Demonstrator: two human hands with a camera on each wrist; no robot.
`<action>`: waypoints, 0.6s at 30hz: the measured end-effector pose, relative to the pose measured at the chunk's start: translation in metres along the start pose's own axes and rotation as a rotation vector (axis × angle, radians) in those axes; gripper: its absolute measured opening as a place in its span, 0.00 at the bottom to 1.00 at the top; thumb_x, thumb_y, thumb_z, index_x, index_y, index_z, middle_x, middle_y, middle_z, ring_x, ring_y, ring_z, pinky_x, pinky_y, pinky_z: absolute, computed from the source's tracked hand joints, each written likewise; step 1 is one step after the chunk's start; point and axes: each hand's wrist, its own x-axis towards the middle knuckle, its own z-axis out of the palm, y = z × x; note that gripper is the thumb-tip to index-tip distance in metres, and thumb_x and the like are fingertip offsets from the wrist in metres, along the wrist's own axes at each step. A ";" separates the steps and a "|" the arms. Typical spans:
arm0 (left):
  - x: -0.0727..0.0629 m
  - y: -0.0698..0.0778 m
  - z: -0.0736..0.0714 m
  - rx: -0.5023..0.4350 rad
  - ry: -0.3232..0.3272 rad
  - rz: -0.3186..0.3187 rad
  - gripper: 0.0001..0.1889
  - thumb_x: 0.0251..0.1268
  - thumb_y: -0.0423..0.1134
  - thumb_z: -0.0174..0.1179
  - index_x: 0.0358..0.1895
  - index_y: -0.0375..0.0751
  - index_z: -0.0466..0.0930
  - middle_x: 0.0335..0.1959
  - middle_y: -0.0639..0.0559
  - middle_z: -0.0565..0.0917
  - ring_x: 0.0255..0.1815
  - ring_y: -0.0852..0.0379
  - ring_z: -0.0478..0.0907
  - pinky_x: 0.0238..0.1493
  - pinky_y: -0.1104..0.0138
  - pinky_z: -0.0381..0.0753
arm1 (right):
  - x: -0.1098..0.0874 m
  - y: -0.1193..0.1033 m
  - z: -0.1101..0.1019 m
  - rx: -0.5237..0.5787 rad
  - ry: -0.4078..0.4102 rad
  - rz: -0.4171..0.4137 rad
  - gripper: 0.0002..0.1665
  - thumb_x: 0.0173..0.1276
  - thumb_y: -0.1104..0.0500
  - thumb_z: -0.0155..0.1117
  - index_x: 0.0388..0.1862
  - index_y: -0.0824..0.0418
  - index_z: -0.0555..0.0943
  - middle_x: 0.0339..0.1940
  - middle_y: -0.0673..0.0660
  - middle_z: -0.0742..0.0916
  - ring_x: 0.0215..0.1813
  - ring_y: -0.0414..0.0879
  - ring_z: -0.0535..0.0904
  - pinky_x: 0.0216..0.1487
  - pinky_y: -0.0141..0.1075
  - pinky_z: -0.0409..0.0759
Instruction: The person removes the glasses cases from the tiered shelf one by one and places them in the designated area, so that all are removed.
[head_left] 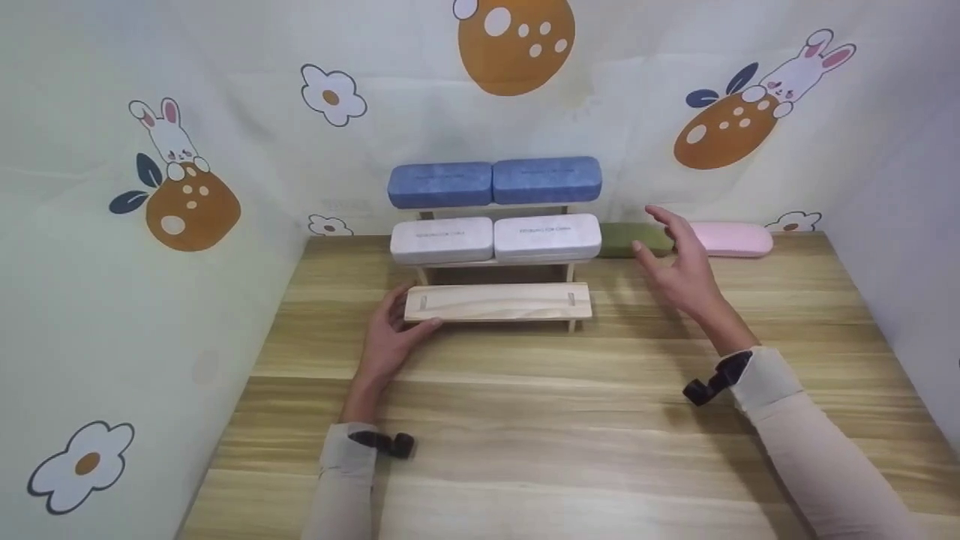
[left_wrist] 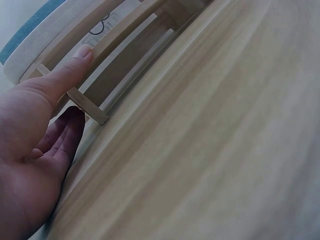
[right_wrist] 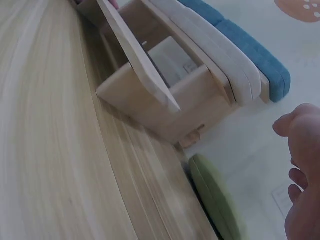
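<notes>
A three-step wooden display stand (head_left: 495, 303) stands near the back wall. My left hand (head_left: 390, 337) grips the left end of its lowest, bare step, thumb along the front edge; in the left wrist view the fingers (left_wrist: 67, 132) curve beside the stand's leg. Two blue glasses cases (head_left: 440, 185) lie side by side on the top step, two white glasses cases (head_left: 547, 236) on the middle one. My right hand (head_left: 684, 270) holds nothing, fingers spread, in front of a green glasses case (head_left: 630, 238) and a pink glasses case (head_left: 735, 238) on the table.
The wood-grain table (head_left: 525, 420) reaches back to a cloth wall (head_left: 405, 90) printed with rabbits, oranges and flowers. More walls close in the left and right sides. Under the stand, a pale box-shaped thing (right_wrist: 172, 60) shows in the right wrist view.
</notes>
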 end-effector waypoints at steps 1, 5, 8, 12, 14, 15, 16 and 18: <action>0.000 0.000 0.000 -0.001 0.000 -0.001 0.49 0.56 0.41 0.85 0.80 0.42 0.69 0.74 0.43 0.80 0.72 0.47 0.80 0.70 0.68 0.82 | 0.000 -0.002 0.003 0.006 -0.006 -0.004 0.37 0.79 0.56 0.70 0.82 0.60 0.70 0.82 0.62 0.75 0.84 0.59 0.67 0.85 0.62 0.65; -0.001 0.001 0.000 -0.007 0.002 -0.008 0.48 0.56 0.40 0.85 0.80 0.43 0.69 0.74 0.44 0.79 0.72 0.48 0.80 0.68 0.69 0.83 | 0.001 -0.010 0.014 0.060 -0.026 -0.018 0.36 0.79 0.56 0.70 0.81 0.59 0.71 0.80 0.61 0.77 0.83 0.58 0.69 0.84 0.61 0.67; -0.001 0.001 0.000 -0.011 -0.001 -0.008 0.48 0.57 0.40 0.85 0.80 0.44 0.69 0.73 0.44 0.80 0.71 0.48 0.79 0.67 0.69 0.83 | 0.003 -0.017 0.022 0.109 -0.040 -0.027 0.36 0.78 0.56 0.71 0.81 0.61 0.72 0.79 0.61 0.78 0.81 0.57 0.70 0.84 0.59 0.67; 0.000 0.000 0.001 -0.015 0.001 -0.002 0.48 0.57 0.41 0.85 0.80 0.44 0.69 0.71 0.46 0.80 0.70 0.49 0.80 0.67 0.68 0.83 | 0.005 -0.024 0.032 0.155 -0.068 -0.022 0.37 0.77 0.56 0.73 0.81 0.61 0.72 0.78 0.59 0.79 0.81 0.57 0.72 0.85 0.57 0.67; 0.000 0.000 0.001 -0.013 0.003 -0.003 0.47 0.56 0.41 0.85 0.79 0.45 0.70 0.71 0.47 0.81 0.70 0.50 0.81 0.67 0.68 0.84 | 0.005 -0.027 0.036 0.179 -0.083 -0.016 0.39 0.76 0.56 0.74 0.81 0.60 0.71 0.79 0.60 0.79 0.81 0.57 0.71 0.85 0.57 0.67; 0.000 -0.001 0.000 -0.012 0.001 -0.002 0.47 0.56 0.41 0.85 0.79 0.45 0.70 0.71 0.47 0.81 0.70 0.50 0.81 0.67 0.68 0.84 | 0.006 -0.028 0.038 0.194 -0.091 -0.011 0.39 0.76 0.56 0.74 0.81 0.60 0.71 0.79 0.61 0.78 0.81 0.58 0.71 0.85 0.57 0.66; 0.000 -0.001 0.000 -0.011 0.001 -0.002 0.47 0.56 0.41 0.85 0.79 0.46 0.70 0.72 0.47 0.81 0.70 0.50 0.81 0.67 0.68 0.84 | 0.006 -0.030 0.041 0.208 -0.097 -0.009 0.40 0.75 0.57 0.75 0.82 0.60 0.70 0.79 0.61 0.78 0.82 0.58 0.71 0.85 0.57 0.66; 0.000 -0.002 0.000 -0.009 0.001 -0.004 0.47 0.56 0.41 0.85 0.79 0.47 0.70 0.72 0.47 0.81 0.70 0.49 0.81 0.68 0.68 0.83 | 0.008 -0.032 0.045 0.232 -0.106 -0.007 0.42 0.74 0.58 0.76 0.82 0.60 0.69 0.80 0.62 0.77 0.82 0.59 0.71 0.86 0.57 0.66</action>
